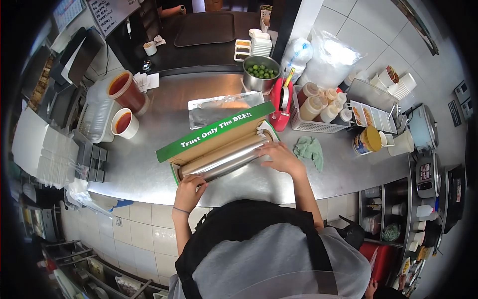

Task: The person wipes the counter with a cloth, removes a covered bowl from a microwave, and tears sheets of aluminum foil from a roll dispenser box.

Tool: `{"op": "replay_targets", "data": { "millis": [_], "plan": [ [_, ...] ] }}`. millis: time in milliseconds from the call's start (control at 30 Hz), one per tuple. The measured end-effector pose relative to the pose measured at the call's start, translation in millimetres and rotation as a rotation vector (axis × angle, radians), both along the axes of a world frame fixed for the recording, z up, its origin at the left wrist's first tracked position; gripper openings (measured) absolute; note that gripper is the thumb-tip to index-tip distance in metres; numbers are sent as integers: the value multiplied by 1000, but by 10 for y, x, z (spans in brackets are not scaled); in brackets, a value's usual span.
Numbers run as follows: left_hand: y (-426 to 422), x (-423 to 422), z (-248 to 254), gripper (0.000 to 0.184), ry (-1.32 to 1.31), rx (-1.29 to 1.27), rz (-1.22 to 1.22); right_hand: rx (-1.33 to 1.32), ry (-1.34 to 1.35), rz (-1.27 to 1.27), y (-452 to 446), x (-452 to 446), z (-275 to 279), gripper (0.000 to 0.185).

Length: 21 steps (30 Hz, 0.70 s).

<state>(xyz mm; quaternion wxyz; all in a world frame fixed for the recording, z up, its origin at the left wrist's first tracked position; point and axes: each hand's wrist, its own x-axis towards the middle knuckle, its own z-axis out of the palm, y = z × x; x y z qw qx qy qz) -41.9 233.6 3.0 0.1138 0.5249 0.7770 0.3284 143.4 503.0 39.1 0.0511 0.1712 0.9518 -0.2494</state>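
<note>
Foil roll [224, 162] partly hidden under right fingers [269, 151]; whiteboard [113, 14] cut off by top edge; wall sign [453, 113] unreadably small

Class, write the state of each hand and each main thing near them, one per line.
Green box, open
Foil roll, lying in the box
Foil sheet, lying flat, slightly wrinkled
Metal pot, filled with green fruit
Green cloth, crumpled
White cup, uncovered, holding red sauce
Left hand, curled at the roll's left end
Right hand, open, over the roll's right end
</note>
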Motion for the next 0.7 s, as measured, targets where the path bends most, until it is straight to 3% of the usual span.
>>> {"op": "replay_targets", "data": {
  "millis": [67, 133, 167, 233, 267, 333, 367, 433, 700],
  "plan": [
    [-9, 31, -26, 17, 6, 14, -12, -94, -54, -39, -14, 21, 71, 39],
    [-13, 69, -63, 17, -77, -54, 75, -252, 323, 28, -44, 66, 236, 22],
    [-13, 76, -67, 17, -78, -53, 74, -251, 323, 26, -50, 91, 295, 22],
    [-21, 82, -76, 19, -62, -36, 73, -848, 891, -117, -68, 171, 403, 18],
    [-25, 84, -78, 19, -64, -40, 65, -847, 893, -126, -53, 213, 492, 18],
    [-32, 83, -83, 23, -72, -28, 56, -1269, 1301, -41, 3, 298, 687, 29],
    [-36, 81, -99, 23, -73, -28, 44, -1261, 1307, -50, 6, 350, 751, 29],
    [-35, 68, -137, 25, -114, -44, 56, -1595, 1471, -26, 16, 438, 844, 27],
    [-9, 77, -85, 25, -137, -94, 65, -1662, 1497, 53, -40, 512, 912, 25]
  ]
}}
